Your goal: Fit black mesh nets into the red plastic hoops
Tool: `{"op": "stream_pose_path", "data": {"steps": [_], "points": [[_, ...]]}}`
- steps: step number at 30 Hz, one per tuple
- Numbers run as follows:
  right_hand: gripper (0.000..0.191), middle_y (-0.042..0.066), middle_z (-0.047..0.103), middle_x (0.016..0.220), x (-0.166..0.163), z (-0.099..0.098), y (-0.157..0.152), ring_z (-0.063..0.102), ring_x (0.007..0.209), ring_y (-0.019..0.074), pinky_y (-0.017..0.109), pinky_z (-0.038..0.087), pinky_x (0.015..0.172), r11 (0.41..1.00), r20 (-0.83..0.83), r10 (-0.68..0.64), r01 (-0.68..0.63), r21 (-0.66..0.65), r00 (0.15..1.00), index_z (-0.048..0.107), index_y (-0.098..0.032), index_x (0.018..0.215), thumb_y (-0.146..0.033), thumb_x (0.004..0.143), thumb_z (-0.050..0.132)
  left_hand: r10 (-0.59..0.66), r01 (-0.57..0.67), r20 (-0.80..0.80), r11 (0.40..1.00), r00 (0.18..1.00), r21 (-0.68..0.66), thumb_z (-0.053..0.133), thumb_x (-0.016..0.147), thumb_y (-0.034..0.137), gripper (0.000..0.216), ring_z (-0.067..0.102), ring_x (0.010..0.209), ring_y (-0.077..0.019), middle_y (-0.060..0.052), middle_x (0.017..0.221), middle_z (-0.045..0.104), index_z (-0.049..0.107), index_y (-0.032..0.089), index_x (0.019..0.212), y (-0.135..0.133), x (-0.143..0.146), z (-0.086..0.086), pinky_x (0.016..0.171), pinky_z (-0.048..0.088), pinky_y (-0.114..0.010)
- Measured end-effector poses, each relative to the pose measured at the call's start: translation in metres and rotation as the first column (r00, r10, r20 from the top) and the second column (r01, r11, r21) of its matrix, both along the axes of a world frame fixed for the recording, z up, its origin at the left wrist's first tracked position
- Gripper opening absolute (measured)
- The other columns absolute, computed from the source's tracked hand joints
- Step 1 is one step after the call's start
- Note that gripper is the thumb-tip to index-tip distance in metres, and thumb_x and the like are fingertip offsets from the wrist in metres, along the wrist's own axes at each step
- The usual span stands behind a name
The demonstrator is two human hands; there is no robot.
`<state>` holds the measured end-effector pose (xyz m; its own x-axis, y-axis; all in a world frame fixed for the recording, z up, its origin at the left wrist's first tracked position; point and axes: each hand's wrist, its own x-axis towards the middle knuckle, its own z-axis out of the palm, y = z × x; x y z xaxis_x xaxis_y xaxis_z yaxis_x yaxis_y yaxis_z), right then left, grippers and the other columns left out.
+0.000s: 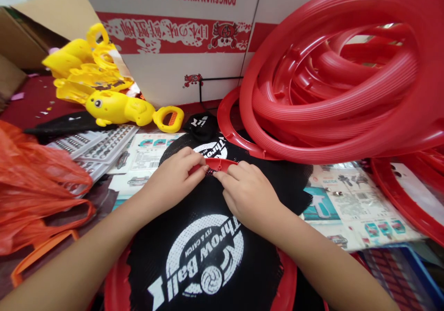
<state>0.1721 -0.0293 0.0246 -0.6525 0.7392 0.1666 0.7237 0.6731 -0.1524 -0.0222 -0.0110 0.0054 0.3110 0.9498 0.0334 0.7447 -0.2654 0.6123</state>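
A black mesh cloth (159, 241) printed "Throw Ball" lies over a red plastic ring (116, 278) close to my body. At the ring's far side, my left hand (180, 174) pinches the cloth's edge against the red rim (219, 164). My right hand (244, 191) does the same a little to the right, its thumb and fingers closed on cloth and rim. The two sets of fingertips nearly meet. Just beyond them lies another black printed mesh cloth (294, 174). My palms hide part of the far rim.
Red rings (333, 151) are heaped at the right. Yellow toy parts (114, 107) lie at the back left, before a large white carton (173, 66). An orange plastic bag (34, 186) and trays of small metal pieces (107, 144) are on the left. Printed card sheets (354, 209) cover the surface.
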Motion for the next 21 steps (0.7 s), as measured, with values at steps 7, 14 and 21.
{"op": "stream_pose_path", "data": {"steps": [7,14,21], "points": [[0.019,0.002,0.064,0.079,0.008,0.010,0.005,0.054,0.074,0.0149,0.027,0.042,0.069,0.957,-0.335,-0.169,0.074,-0.279,0.927,0.063,-0.016,0.099,-0.012,0.081,0.057,-0.046,0.047,-0.029,0.998,0.999,0.044,0.040,0.089,0.029,0.024,0.056,0.094,-0.0217,-0.006,0.101,0.055,0.057,0.020,0.103,-0.004,0.000,-0.001,0.087,0.046,-0.041],[0.021,-0.003,0.062,0.073,0.007,0.008,0.007,0.056,0.064,0.0097,0.023,0.043,0.062,0.876,-0.531,-0.385,0.118,-0.468,0.755,0.059,-0.018,0.096,-0.010,0.078,0.060,-0.194,0.211,-0.095,0.951,0.976,0.227,0.033,0.095,0.026,0.031,0.055,0.107,-0.0220,-0.010,0.122,0.054,0.050,0.017,0.119,-0.007,0.003,-0.003,0.093,0.045,-0.039],[0.018,-0.002,0.064,0.076,0.009,0.004,0.015,0.058,0.066,0.0102,0.023,0.043,0.062,0.865,-0.524,-0.412,0.140,-0.481,0.745,0.061,-0.018,0.094,-0.010,0.078,0.059,-0.189,0.221,-0.130,0.926,0.973,0.307,0.034,0.095,0.023,0.031,0.057,0.103,-0.0242,-0.012,0.117,0.056,0.052,0.016,0.119,-0.007,0.003,-0.004,0.088,0.048,-0.042]]}}
